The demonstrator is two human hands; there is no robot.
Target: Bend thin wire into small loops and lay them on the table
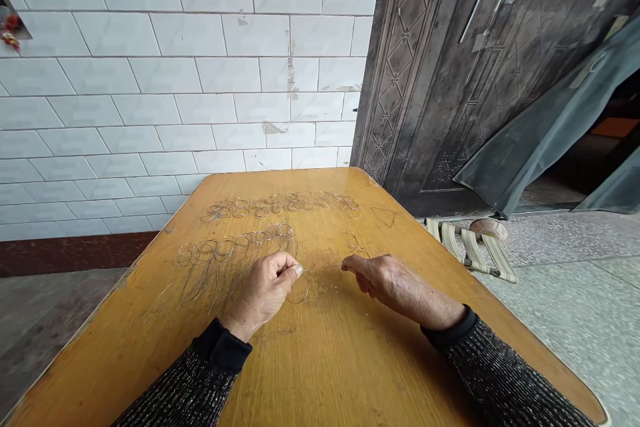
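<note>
Both hands hold a thin wire [323, 268] above the wooden table. My left hand [267, 287] pinches it between thumb and forefinger, and a round loop of wire [299, 301] hangs just below those fingertips. To the right, my right hand [387, 280] is closed on the other end of the taut stretch, its fingers partly hidden under the palm. Beside my left hand lies a row of looped wires [227, 248] with long straight tails. Another row of wire loops [280, 203] runs across the table farther back. A few loose wire pieces [356, 243] lie just beyond my right hand.
The yellow-brown table [320, 373] reaches toward a white tiled wall [210, 33]. A bent wire [385, 215] lies near its far right edge. On the right are a dark carved door [440, 80], a grey curtain [545, 120] and a low strapped seat [470, 247] on the floor.
</note>
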